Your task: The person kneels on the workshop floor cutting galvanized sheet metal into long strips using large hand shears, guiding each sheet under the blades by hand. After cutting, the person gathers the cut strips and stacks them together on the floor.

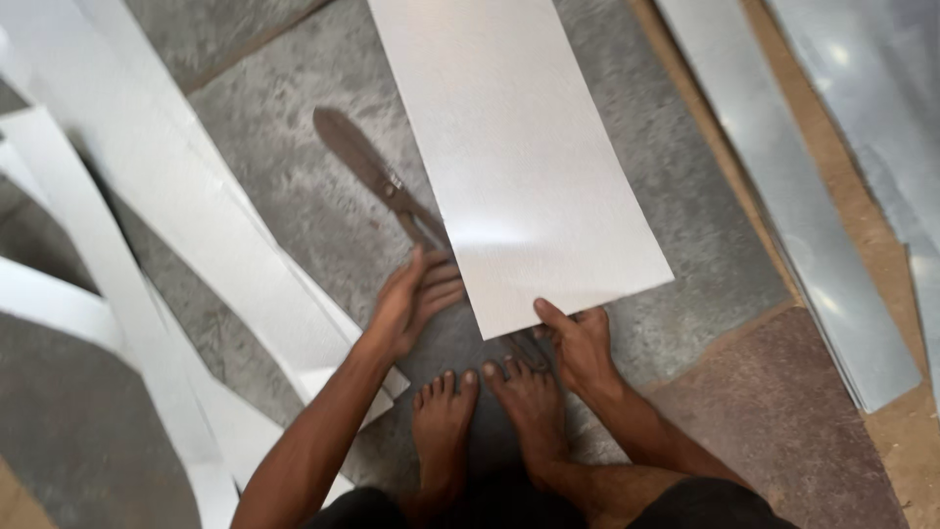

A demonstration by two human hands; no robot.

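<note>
A grey concrete floor [294, 196] carries everything. On it lies a long white rectangular metal sheet [509, 147], its near edge at the person's bare feet [490, 411]. White offcut strips [166, 225] lie to the left, grey metal sheets [813, 216] to the right. Rusty brown metal shears [377, 176] lie partly under the sheet's left edge. The left hand [411, 299] curls its fingers around the shears' handle; the right hand [578, 343] pinches the sheet's near corner.
</note>
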